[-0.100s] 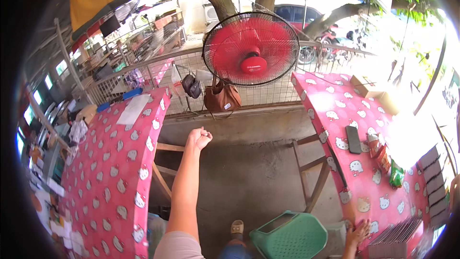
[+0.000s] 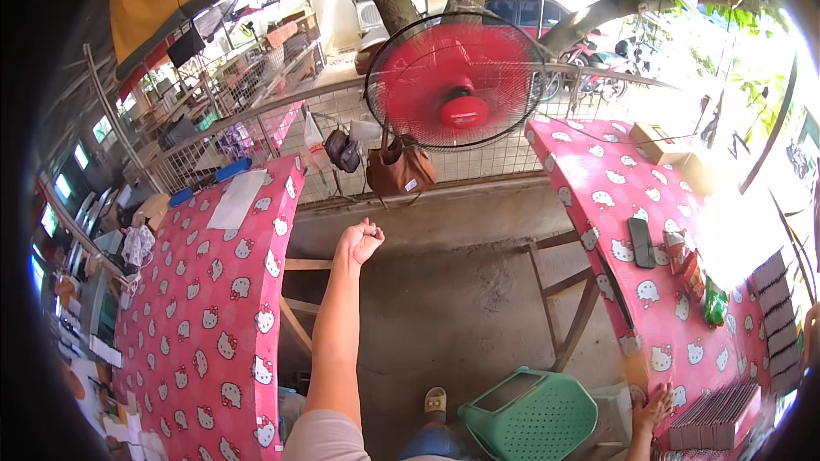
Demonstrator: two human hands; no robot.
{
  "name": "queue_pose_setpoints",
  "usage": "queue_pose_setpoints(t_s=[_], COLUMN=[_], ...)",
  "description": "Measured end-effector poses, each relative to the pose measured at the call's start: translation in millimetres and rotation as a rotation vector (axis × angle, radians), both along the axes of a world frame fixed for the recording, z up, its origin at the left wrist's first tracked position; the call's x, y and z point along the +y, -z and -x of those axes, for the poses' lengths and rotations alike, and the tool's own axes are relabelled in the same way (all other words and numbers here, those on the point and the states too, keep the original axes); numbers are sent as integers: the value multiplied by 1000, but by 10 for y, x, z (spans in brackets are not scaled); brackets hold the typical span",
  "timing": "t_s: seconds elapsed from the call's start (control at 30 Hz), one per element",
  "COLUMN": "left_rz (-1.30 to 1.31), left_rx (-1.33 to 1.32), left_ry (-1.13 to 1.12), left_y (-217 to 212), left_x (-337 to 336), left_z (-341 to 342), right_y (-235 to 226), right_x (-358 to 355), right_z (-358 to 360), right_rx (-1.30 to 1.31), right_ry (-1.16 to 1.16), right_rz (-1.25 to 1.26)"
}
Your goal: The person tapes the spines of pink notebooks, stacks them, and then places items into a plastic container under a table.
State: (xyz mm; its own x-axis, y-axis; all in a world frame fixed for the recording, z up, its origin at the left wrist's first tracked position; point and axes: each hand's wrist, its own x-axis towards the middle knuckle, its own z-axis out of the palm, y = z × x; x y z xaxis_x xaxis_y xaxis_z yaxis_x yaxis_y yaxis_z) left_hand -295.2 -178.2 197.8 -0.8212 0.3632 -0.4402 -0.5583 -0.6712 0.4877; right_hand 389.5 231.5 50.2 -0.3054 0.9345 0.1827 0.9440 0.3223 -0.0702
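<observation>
My left arm reaches forward over the grey floor, and my left hand (image 2: 362,242) is in mid-air with its fingers curled into a loose fist. Nothing shows in it. My right hand (image 2: 653,411) lies with fingers spread on the edge of the right table (image 2: 666,316), which has a pink cover printed with white cat faces. Beside that hand stands a stack of thin dark-edged pieces (image 2: 716,417). Farther up the same table are a dark phone (image 2: 641,243), red snack packets (image 2: 686,265) and a green packet (image 2: 716,302).
A green plastic stool (image 2: 534,418) stands between the tables. The left table (image 2: 196,324) bears a white sheet (image 2: 237,199). Ahead, a red fan (image 2: 457,85) stands before a wire fence with a brown bag (image 2: 400,172). A cardboard box (image 2: 658,143) sits at the far right.
The view has shifted slightly, so the tables and stool sit a little differently in the picture. My left hand stays curled; my right hand stays on the table edge.
</observation>
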Motion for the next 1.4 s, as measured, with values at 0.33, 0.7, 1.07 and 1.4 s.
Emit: queue_pose_setpoints(t_s=[0.33,0.7,1.07,1.4], left_rz=[201,521,1267,1475], left_rx=[344,445,1387,1073], left_ry=[-161,-403,152,491], left_y=[563,843,1807,2389], left_x=[-451,701,1610,2020], left_z=[857,2912,4585,5169], right_y=[-158,-393,115,-241], right_x=[161,-926,-2113,-2225], right_z=[112,267,1543,2399], right_rx=[-80,117,31,73], right_ry=[33,188,609,695], right_rz=[-77,-80,668,690])
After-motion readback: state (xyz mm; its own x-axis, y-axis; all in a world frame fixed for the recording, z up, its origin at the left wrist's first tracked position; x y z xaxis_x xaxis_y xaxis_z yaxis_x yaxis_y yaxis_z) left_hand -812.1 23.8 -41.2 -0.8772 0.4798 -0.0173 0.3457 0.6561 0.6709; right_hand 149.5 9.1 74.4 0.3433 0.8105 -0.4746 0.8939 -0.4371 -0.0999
